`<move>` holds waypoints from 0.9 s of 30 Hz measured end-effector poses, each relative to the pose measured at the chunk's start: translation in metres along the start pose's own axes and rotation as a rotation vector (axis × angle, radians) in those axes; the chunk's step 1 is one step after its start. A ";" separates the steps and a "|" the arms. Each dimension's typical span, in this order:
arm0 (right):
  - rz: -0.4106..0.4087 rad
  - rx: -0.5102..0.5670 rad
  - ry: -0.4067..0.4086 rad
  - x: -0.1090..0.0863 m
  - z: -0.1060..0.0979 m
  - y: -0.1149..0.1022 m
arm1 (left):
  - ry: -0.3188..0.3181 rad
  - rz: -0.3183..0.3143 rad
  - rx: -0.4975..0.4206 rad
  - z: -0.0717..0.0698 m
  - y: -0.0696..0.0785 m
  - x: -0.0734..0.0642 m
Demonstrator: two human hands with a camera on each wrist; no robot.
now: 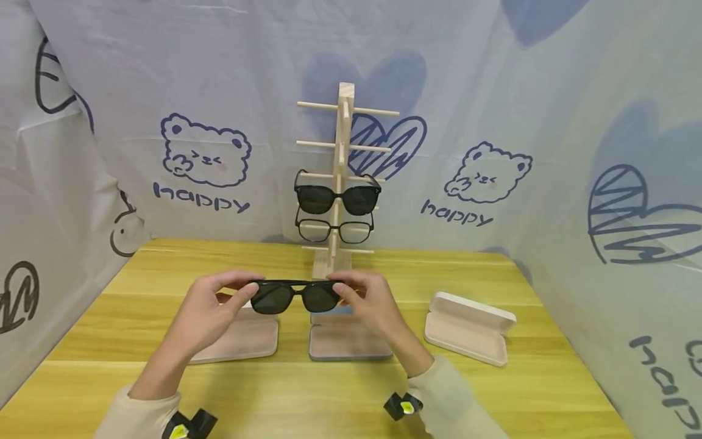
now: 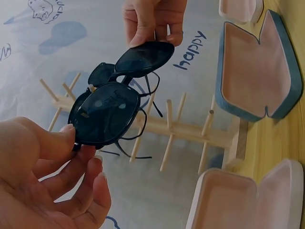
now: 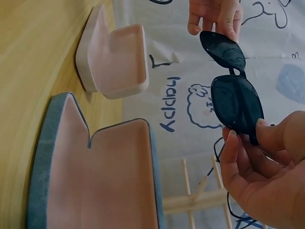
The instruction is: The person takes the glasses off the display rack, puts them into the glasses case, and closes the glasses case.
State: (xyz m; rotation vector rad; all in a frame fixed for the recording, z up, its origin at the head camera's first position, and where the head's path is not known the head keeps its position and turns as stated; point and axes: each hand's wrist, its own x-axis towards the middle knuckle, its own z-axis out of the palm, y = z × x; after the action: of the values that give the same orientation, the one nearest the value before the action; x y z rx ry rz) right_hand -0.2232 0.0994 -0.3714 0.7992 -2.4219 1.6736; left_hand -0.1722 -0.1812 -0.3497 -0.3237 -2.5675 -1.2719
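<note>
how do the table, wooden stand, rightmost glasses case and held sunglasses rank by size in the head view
1. Table
2. Wooden stand
3. Rightmost glasses case
4. Held sunglasses: similar width, less height

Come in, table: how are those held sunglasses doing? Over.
Left hand, right hand: pinching opposite ends of sunglasses. Held in air. Open cases nearby, seemingly not blocking.

Booth walled with printed cloth [image 1: 280, 122]

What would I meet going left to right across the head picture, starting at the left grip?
Left grip, black sunglasses, right grip, then the open pale case farthest right.
</note>
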 end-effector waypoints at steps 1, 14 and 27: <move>-0.002 0.004 -0.009 0.000 0.002 0.001 | -0.001 -0.004 0.006 -0.001 -0.002 0.000; 0.044 -0.031 -0.067 0.004 0.020 0.006 | -0.030 -0.034 0.036 -0.010 -0.020 -0.002; 0.109 -0.030 -0.140 0.007 0.047 0.010 | -0.074 -0.087 0.092 -0.024 -0.046 -0.013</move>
State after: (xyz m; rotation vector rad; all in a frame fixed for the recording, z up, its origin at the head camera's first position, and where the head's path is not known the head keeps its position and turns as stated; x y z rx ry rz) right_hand -0.2235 0.0579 -0.3961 0.8205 -2.6226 1.6665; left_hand -0.1712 -0.2283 -0.3741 -0.2476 -2.7199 -1.1873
